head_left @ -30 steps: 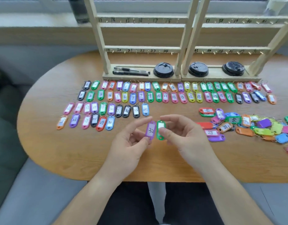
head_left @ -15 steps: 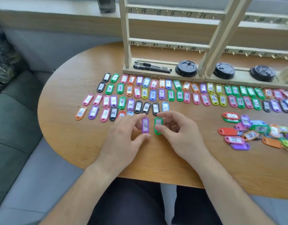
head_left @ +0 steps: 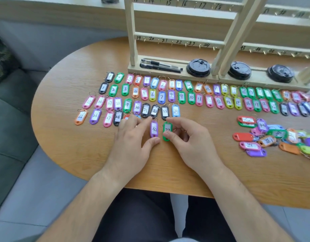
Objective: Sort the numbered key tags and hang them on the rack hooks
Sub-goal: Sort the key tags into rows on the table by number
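Head view: the left hand (head_left: 131,142) pinches the purple tag (head_left: 154,129) marked 32 end to end, and the right hand (head_left: 190,142) pinches the green tag (head_left: 167,131) likewise. The two tags sit side by side low on the worktop (head_left: 80,154), just near of the sorted rows (head_left: 168,96). Each tag's long axis runs near to far, ring end far. The left fingers overlie the nearest row, so a careless slide could scatter its order, and the green label reads unclearly, risking a misplacement.
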